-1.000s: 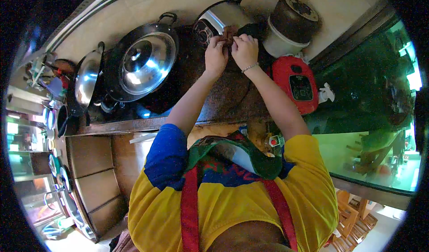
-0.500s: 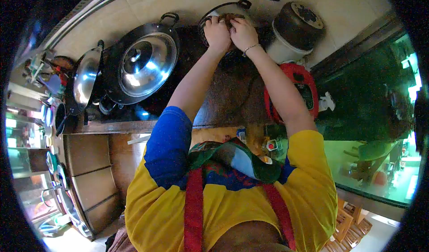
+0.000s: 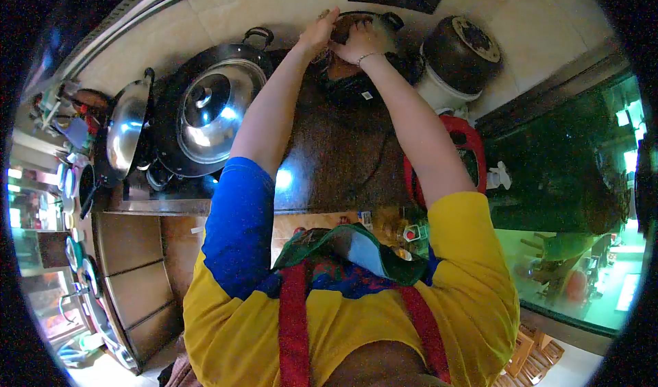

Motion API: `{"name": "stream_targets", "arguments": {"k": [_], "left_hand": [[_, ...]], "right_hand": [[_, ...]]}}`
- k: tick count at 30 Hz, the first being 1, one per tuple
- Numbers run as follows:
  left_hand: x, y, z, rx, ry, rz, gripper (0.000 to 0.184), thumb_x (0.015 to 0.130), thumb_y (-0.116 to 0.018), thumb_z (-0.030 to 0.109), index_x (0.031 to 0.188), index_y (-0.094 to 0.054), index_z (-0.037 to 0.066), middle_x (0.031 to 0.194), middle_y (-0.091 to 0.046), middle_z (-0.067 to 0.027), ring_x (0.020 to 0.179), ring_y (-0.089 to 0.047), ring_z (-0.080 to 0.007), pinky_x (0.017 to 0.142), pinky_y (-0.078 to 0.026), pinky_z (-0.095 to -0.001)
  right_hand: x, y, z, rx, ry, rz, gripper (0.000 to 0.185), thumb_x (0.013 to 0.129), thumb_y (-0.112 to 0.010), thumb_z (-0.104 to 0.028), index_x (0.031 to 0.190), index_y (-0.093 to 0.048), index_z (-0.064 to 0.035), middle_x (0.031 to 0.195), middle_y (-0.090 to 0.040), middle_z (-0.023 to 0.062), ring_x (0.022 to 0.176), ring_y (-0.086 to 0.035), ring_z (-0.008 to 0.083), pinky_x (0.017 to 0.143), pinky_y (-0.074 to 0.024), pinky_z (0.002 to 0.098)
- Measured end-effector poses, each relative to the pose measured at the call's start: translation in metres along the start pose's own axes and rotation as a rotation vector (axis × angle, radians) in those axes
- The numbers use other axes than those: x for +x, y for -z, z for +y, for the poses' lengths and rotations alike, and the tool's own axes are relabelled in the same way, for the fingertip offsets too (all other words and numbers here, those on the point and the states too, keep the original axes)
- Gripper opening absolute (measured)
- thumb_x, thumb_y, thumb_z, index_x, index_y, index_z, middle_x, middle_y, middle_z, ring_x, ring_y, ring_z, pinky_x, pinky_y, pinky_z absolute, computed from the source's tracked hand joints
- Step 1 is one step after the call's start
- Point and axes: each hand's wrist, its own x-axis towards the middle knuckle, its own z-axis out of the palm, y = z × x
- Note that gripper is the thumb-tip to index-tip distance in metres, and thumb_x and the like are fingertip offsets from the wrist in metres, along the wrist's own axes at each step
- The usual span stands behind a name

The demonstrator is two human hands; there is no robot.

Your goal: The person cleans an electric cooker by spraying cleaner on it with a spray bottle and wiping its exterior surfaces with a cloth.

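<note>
A round pot with a dark handle stands at the far back of the counter, and something brown shows inside it, too blurred to name. My left hand is at the pot's left side with its fingers stretched upward. Over the brown stuff, my right hand lies with its fingers spread and their tips on or just above it. The two hands nearly meet at the thumbs. In front of the pot is a dark appliance base with a small white label.
To the left stand a large black wok with a shiny lid and a second lidded pan. At the right are a dark-topped rice cooker, a red-rimmed item and a glass tank. A cord crosses the brown counter.
My hands have come apart from their grasp near the brown stuff. The left has shifted left with fingers straightened; the right has spread over the pot. The dark base and label have come into view.
</note>
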Motion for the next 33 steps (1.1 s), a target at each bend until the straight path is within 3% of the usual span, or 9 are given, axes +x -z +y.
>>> {"name": "stream_targets", "arguments": {"k": [2,4,7,9,11,17,24,29,33], "left_hand": [[-0.009,-0.005,0.01,0.055,-0.056,0.116,0.092,0.081,-0.045,0.069,0.149,-0.018,0.013,0.141,-0.043,-0.0195,0.131,-0.039,-0.0336,0.109,-0.027,-0.0431],[-0.017,-0.015,0.009,0.23,-0.161,0.251,0.105,0.076,-0.049,0.073,0.151,-0.007,0.012,0.142,-0.041,-0.0211,0.133,-0.038,-0.0334,0.11,-0.026,-0.041],[-0.034,-0.023,0.022,0.248,-0.213,0.118,0.119,0.068,-0.055,0.077,0.151,0.003,0.014,0.143,-0.04,-0.0211,0.132,-0.039,-0.0345,0.11,-0.027,-0.041],[-0.041,-0.028,0.03,0.334,-0.212,0.1,0.119,0.067,-0.056,0.076,0.151,0.001,0.014,0.143,-0.04,-0.0185,0.132,-0.039,-0.0337,0.11,-0.027,-0.0405],[-0.056,-0.032,0.055,0.523,-0.151,0.069,0.122,0.062,-0.06,0.079,0.151,-0.005,0.016,0.143,-0.043,-0.011,0.131,-0.042,-0.0317,0.109,-0.027,-0.043],[-0.078,-0.037,0.068,0.846,-0.206,0.056,0.125,0.052,-0.068,0.079,0.15,-0.016,0.022,0.142,-0.045,-0.0106,0.128,-0.045,-0.03,0.107,-0.024,-0.0545],[-0.072,-0.022,0.035,0.965,-0.3,0.051,0.104,0.056,-0.073,0.071,0.143,-0.034,0.028,0.146,-0.039,-0.0065,0.131,-0.04,-0.0323,0.106,-0.022,-0.0637],[-0.079,-0.005,0.042,1.034,-0.185,-0.074,0.09,0.061,-0.074,0.059,0.139,-0.043,0.028,0.147,-0.037,-0.0039,0.13,-0.042,-0.0295,0.107,-0.027,-0.0558],[-0.082,-0.021,0.021,0.944,-0.242,-0.044,0.081,0.064,-0.071,0.046,0.138,-0.046,0.024,0.146,-0.038,-0.0058,0.132,-0.039,-0.0276,0.109,-0.023,-0.0536]], "right_hand": [[0.029,-0.028,0.002,0.055,0.043,0.22,0.072,0.086,-0.046,-0.054,0.139,-0.041,-0.0057,0.146,-0.037,0.0158,0.135,-0.034,0.0338,0.11,-0.0297,0.0439],[0.055,-0.027,0.015,0.049,0.153,0.096,0.07,0.087,-0.046,-0.051,0.139,-0.041,-0.0043,0.144,-0.039,0.0175,0.133,-0.036,0.034,0.109,-0.0311,0.0433],[0.064,-0.029,0.039,0.109,0.267,0.003,0.063,0.089,-0.049,-0.042,0.137,-0.042,-0.0023,0.138,-0.045,0.0198,0.129,-0.042,0.0345,0.107,-0.035,0.0418],[0.074,-0.036,0.054,0.286,0.182,-0.003,0.054,0.089,-0.053,-0.024,0.136,-0.042,0.0003,0.132,-0.051,0.0208,0.12,-0.05,0.0353,0.101,-0.0413,0.0403],[0.08,-0.044,0.061,0.323,0.176,0.026,0.055,0.088,-0.054,-0.022,0.137,-0.042,-0.0014,0.131,-0.052,0.02,0.118,-0.051,0.0356,0.099,-0.0424,0.0403],[0.083,-0.039,0.096,0.558,0.187,0.02,0.052,0.08,-0.058,-0.028,0.131,-0.052,-0.0176,0.124,-0.058,0.016,0.113,-0.057,0.034,0.096,-0.046,0.0431],[0.035,-0.023,0.155,0.469,0.047,-0.181,0.044,0.089,-0.057,-0.023,0.132,-0.053,-0.013,0.12,-0.062,0.012,0.107,-0.058,0.0268,0.092,-0.0449,0.0377],[0.019,-0.087,0.168,0.89,0.046,-0.14,0.047,0.091,-0.06,-0.023,0.134,-0.049,-0.0084,0.124,-0.059,0.0089,0.112,-0.055,0.0225,0.097,-0.0413,0.0354],[-0.042,-0.032,0.14,0.92,-0.003,-0.259,0.047,0.09,-0.061,-0.02,0.133,-0.05,-0.0075,0.121,-0.061,0.0083,0.111,-0.055,0.0221,0.096,-0.0414,0.0355]]}}
